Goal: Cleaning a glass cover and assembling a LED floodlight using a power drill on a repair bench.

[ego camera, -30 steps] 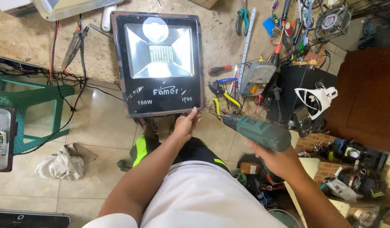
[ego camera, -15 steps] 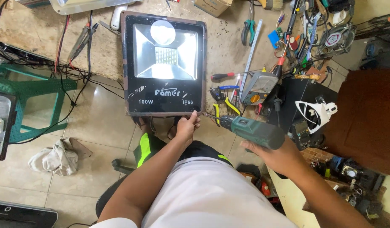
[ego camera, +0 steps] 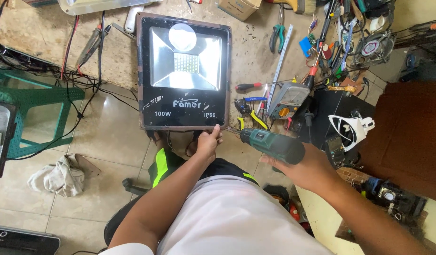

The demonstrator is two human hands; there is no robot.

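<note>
Two hands, left hand (ego camera: 208,141) gripping floodlight (ego camera: 182,71), right hand (ego camera: 305,167) holding drill (ego camera: 272,145)

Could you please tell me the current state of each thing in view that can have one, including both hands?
Floodlight: unlit, face up, near edge overhanging the bench.
Left hand: closed on the floodlight's near edge.
Right hand: closed around the drill's handle.
Cordless drill: held level, bit at the floodlight's near right corner.
Multimeter: lying face up.
Rag: crumpled on the floor.
</note>
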